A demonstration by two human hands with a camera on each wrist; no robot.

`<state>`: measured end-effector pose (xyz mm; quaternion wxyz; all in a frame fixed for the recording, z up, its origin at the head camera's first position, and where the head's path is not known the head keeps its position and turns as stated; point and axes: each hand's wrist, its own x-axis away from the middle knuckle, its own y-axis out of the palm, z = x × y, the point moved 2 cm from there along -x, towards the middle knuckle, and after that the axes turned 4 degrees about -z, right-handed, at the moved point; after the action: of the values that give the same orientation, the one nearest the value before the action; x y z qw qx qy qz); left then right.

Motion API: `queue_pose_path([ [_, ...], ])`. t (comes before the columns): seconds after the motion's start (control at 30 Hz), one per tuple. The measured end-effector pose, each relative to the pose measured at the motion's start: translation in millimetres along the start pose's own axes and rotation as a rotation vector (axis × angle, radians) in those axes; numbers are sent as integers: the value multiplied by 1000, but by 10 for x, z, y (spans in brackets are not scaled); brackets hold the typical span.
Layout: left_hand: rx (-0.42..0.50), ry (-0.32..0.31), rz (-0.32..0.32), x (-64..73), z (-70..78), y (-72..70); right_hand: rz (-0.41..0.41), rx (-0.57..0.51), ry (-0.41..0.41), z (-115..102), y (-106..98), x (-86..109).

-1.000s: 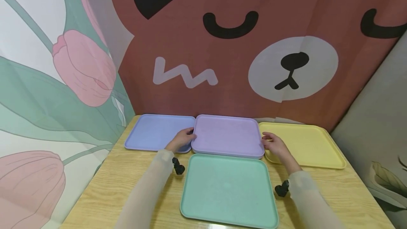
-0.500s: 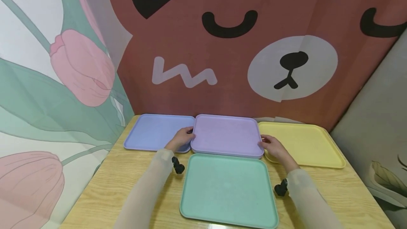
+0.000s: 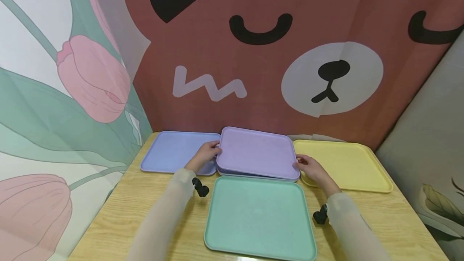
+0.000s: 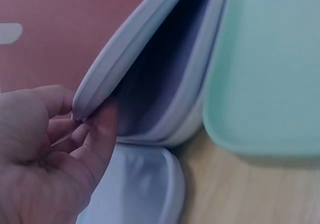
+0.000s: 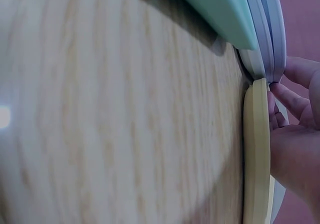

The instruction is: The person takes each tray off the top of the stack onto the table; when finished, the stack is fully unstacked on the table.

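A light blue, round-cornered rectangular tray point(image 3: 174, 150) of plastic-looking material lies on the pale wood-grained table point(image 3: 112, 216), at nine o'clock from a lilac, round-cornered, plastic-looking tray point(image 3: 256, 152). The left hand point(image 3: 205, 154) is clamped on this lilac tray's nine o'clock edge, its digits to both sides of the rim. Beneath sits at least one more tray, the lower lilac one point(image 4: 192, 59); the upper tilts with its left end raised, and the dark gap narrows toward three o'clock. At six o'clock, nearer the person, lies a mint-green rectangular tray point(image 3: 260, 218). The right hand point(image 3: 311, 168) pinches the upper tray's edge between three and four o'clock. A pale yellow rectangular tray point(image 3: 342, 166) rests at three o'clock, partly behind that hand.
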<state>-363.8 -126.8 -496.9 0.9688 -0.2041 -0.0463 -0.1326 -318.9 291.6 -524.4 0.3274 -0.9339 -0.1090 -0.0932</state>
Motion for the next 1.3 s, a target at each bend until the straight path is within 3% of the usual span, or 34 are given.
queue_pose_path([
  [0.27,179,-52,-15,82,132,-58,-19,-54,-9,4,2,-7],
  [0.47,265,-46,16,128,95,-217,-13,-28,4,-12,-11,-1],
  [0.9,247,-56,27,417,-166,-704,-5,-5,-20,13,-33,10],
  [1.3,185,-46,-36,700,-403,-1129,4,5,-48,15,1,-2],
])
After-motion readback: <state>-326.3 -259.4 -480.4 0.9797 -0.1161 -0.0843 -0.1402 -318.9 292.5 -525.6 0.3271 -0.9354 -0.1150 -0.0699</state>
